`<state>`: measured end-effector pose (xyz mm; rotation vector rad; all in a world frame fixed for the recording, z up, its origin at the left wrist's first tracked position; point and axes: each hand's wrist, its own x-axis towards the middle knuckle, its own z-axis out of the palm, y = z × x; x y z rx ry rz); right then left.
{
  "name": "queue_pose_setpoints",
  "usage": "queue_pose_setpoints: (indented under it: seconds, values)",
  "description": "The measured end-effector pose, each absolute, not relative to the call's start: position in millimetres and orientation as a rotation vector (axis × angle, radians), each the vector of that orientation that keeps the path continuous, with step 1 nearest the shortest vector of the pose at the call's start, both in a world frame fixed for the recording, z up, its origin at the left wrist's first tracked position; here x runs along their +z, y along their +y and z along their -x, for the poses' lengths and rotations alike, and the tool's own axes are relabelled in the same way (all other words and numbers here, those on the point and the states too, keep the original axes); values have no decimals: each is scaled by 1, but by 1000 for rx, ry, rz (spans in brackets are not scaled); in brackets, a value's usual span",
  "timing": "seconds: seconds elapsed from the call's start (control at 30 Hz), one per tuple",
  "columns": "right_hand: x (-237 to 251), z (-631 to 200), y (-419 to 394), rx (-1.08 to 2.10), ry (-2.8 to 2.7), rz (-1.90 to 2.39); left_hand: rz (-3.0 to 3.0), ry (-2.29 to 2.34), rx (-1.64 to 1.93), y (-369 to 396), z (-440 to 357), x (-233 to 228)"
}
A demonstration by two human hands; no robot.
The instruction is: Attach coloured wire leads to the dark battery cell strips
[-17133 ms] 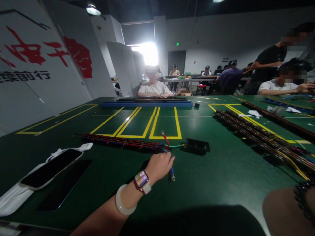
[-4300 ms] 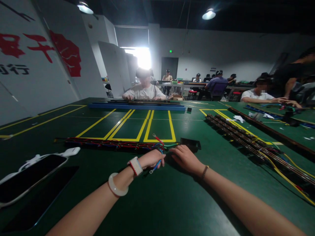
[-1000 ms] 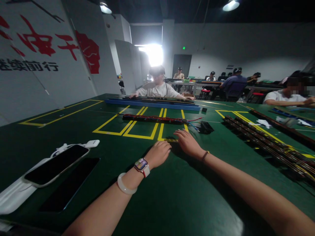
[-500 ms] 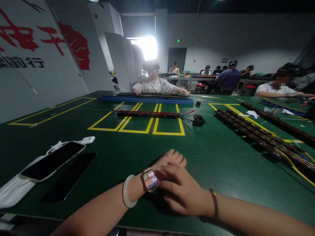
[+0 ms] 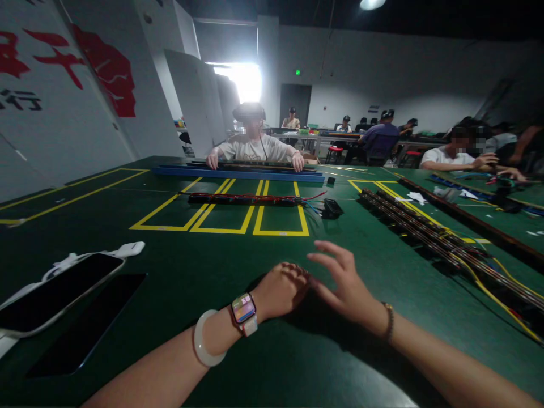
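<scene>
Our left hand [image 5: 278, 290] rests on the green table [image 5: 221, 266] with the fingers curled together into a loose fist, and it holds nothing. On this wrist we wear a watch [image 5: 243, 310] with its face turned up, and behind it a pale bangle [image 5: 203, 345]. Our right hand [image 5: 344, 283] hangs just above the table, right beside the left one. Its fingers are spread apart and a little bent, palm turned to the left, and it also grips nothing. The thumb comes very close to the left knuckles; we cannot tell if they touch.

The nearest work piece is the long wire strip [image 5: 244, 199], with red, blue and green wires at its right end. It lies far from both hands, across the yellow taped boxes [image 5: 221, 212], probably because these lines mark the place for such a piece. Just right of its wire ends sits a small black part [image 5: 331, 208].

Near left, a phone [image 5: 55, 292] lies face up on a white cloth [image 5: 127, 248], likely kept aside from the work area. On the right, more long wire strips [image 5: 425, 232] run away from us. At the far edge a person [image 5: 253, 148] sits with both hands on a blue rail [image 5: 238, 173].
</scene>
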<state>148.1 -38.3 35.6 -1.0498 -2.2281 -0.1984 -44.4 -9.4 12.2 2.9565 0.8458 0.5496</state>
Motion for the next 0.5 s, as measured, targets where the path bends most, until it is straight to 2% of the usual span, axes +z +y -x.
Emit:
queue_pose_setpoints:
  seconds: [0.1,0.27,0.5]
  values:
    - [34,-218,-4,-478,-2023,1471,-2466,913,785,-5,47,16]
    - [21,-346,22,-788,-1814,2060,-1934,934,824,7,51,17]
    - [13,-424,27,-764,-1645,2491,-1599,892,810,14,55,19]
